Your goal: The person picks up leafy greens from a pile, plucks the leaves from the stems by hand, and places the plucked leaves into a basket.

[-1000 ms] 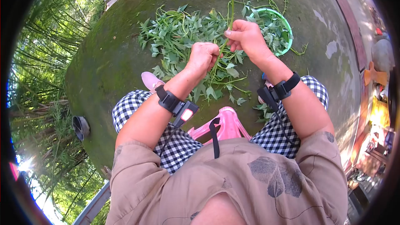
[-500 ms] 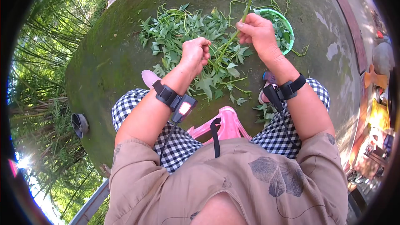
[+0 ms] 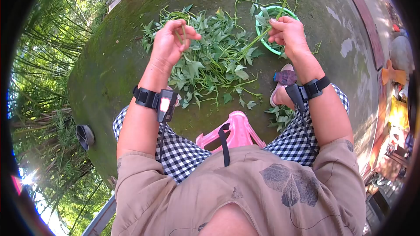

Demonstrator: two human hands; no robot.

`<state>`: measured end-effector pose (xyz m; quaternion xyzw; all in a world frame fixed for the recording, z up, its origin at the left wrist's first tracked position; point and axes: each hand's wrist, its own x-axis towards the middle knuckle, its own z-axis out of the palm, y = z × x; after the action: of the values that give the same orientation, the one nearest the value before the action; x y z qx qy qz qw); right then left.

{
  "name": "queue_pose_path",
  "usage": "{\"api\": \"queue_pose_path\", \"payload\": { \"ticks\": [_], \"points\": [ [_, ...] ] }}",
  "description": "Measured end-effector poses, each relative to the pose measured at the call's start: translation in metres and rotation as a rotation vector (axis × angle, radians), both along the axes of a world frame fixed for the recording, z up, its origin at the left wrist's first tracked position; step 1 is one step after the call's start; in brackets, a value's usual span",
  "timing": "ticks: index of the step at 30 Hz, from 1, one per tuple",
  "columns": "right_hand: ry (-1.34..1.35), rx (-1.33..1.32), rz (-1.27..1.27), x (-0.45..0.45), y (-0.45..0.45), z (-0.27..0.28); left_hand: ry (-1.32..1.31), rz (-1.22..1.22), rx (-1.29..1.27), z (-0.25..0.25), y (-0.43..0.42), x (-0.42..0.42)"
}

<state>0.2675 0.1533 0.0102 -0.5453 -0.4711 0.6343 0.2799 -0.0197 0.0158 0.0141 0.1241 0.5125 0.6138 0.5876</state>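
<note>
Head view: the right hand (image 3: pixel 292 34) clamps a long stem (image 3: pixel 286 1) between its fingers above the basket (image 3: pixel 275 7); the left hand (image 3: pixel 166 46), fingers loosely curled, holds a short piece (image 3: pixel 184 32) beside the leaf pile (image 3: pixel 218 39) on the ground (image 3: pixel 109 61), apparently mid-parting.

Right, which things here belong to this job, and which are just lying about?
In the job:
- leaf pile
- vine in right hand
- short stem in left hand
- green basket, likely

Apparently just lying about:
- grey container
- yellow item
</note>
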Motion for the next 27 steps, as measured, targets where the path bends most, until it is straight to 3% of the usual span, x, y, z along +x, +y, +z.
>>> {"api": "queue_pose_path", "payload": {
  "ticks": [3,9,15,21,27],
  "points": [
    [0.031,-0.07,-0.018,-0.001,0.001,0.001,-0.069,-0.234,-0.127,-0.008,-0.005,0.035],
    [0.045,-0.078,-0.016,-0.009,-0.002,0.004,0.196,-0.402,-0.232,-0.006,-0.012,0.076],
    [0.129,-0.133,0.102,-0.01,-0.002,0.001,-0.003,-0.4,-0.359,-0.026,-0.011,0.07],
    [0.229,-0.147,0.197,-0.011,-0.003,0.0,-0.39,-0.635,-0.213,-0.029,-0.013,0.075],
    [0.264,-0.158,0.246,-0.01,-0.003,-0.003,-0.368,-0.641,-0.144,-0.023,-0.015,0.083]
  ]
}}
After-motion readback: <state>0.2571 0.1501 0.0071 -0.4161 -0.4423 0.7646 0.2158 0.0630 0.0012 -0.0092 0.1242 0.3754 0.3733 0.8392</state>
